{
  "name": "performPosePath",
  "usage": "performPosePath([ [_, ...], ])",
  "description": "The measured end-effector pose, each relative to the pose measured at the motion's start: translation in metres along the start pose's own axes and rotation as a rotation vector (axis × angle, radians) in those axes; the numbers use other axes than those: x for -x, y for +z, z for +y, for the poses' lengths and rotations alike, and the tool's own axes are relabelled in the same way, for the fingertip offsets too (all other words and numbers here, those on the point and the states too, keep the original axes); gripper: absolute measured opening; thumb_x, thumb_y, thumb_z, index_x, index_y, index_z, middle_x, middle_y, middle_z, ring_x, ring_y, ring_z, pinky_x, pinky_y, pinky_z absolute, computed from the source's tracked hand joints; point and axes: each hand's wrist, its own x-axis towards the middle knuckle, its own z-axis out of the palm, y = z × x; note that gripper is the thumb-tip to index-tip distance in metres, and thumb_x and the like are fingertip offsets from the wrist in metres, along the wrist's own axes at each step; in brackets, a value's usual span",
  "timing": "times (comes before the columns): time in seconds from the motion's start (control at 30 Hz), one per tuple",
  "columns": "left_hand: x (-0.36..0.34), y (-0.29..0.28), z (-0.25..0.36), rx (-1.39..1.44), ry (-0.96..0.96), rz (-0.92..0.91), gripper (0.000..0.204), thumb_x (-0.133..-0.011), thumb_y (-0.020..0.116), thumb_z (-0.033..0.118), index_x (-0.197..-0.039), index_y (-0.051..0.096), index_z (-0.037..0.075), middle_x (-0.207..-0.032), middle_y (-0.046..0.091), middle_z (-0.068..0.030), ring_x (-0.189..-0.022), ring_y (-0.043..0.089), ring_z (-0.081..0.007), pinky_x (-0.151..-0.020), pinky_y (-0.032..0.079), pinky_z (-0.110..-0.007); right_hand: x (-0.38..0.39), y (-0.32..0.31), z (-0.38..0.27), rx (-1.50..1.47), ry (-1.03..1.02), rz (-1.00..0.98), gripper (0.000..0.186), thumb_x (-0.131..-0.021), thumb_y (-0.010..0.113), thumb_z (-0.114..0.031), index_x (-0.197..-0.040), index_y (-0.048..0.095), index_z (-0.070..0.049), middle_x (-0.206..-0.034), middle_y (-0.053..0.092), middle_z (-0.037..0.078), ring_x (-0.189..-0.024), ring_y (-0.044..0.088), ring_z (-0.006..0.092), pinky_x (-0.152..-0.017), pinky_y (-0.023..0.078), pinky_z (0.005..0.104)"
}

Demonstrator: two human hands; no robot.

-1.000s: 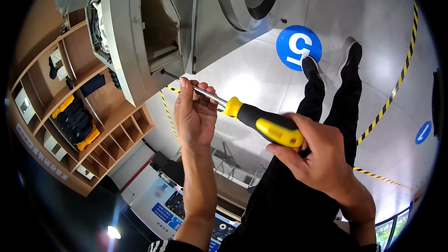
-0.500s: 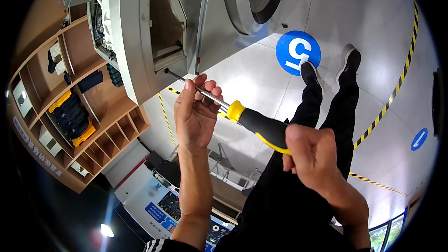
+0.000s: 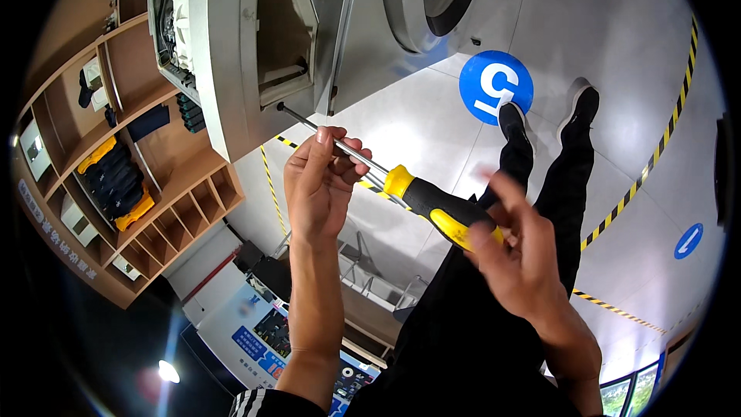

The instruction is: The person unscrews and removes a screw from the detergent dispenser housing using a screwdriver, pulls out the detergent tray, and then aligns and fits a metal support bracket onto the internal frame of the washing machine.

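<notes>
A screwdriver (image 3: 436, 205) with a black and yellow handle slants across the middle. Its long metal shaft reaches up left to a small dark hole or screw (image 3: 281, 107) just below the rectangular opening in a grey front-loading washing machine (image 3: 231, 54). My left hand (image 3: 320, 177) is closed around the shaft, thumb and fingers pinching it partway along. At the handle's butt end, my right hand (image 3: 521, 251) has its fingers spread and loosened, blurred by motion; the thumb side overlaps the handle. Whatever the tip meets is too small to make out.
The round washer door (image 3: 417, 0) is beyond the opening. Wooden shelves (image 3: 177, 185) with folded clothes stand at left. My legs and shoes (image 3: 580, 112) are at right, beside a blue floor marker (image 3: 471, 85). Yellow-black tape (image 3: 644, 166) marks the floor.
My right hand has loosened from its closed grip on the handle and spread its fingers. The handle has turned, showing more yellow. The left hand still holds the shaft; the view has shifted slightly.
</notes>
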Motion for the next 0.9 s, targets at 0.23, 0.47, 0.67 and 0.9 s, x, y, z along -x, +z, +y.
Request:
performPosePath([
  [0.23,-0.005,-0.005,-0.008,0.124,-0.008,-0.079,0.028,-0.092,0.053,0.027,-0.093,0.057,-0.001,-0.081,0.063,-0.0118,-0.074,0.064,-0.0204,-0.065,0.052,-0.029,0.004,-0.007,0.01,-0.026,0.138,-0.161,0.036,-0.089,0.057,-0.03,-0.097,0.058,0.005,-0.069,0.061,0.009,-0.054,0.057,0.0105,-0.046,0.041,0.0192],
  [0.47,-0.002,0.003,-0.003,0.059,-0.03,-0.021,0.026,-0.093,0.051,0.027,-0.092,0.057,0.001,-0.082,0.063,-0.01,-0.077,0.065,-0.0205,-0.064,0.053,-0.027,0.001,-0.001,0.005,0.116,-0.157,0.012,0.038,-0.082,0.066,-0.02,-0.107,0.054,0.007,-0.077,0.062,0.011,-0.057,0.059,0.0114,-0.05,0.044,0.0188],
  [0.67,-0.002,0.005,-0.002,0.107,-0.019,-0.026,0.025,-0.093,0.052,0.025,-0.092,0.057,0.001,-0.082,0.063,-0.0111,-0.075,0.065,-0.0198,-0.06,0.054,-0.024,0.002,-0.008,0.011,-0.164,0.276,-0.231,0.041,-0.093,0.049,-0.034,-0.088,0.06,0.005,-0.059,0.058,0.009,-0.048,0.058,0.0134,-0.047,0.044,0.0213],
  [0.9,-0.001,0.001,-0.005,-0.01,-0.009,0.029,0.025,-0.092,0.054,0.025,-0.089,0.057,0.0,-0.079,0.063,-0.0122,-0.072,0.065,-0.02,-0.054,0.05,-0.021,0.001,0.001,-0.007,0.335,-0.329,0.146,0.027,-0.082,0.067,-0.016,-0.098,0.058,0.005,-0.073,0.061,0.012,-0.057,0.059,0.0133,-0.047,0.045,0.0236],
])
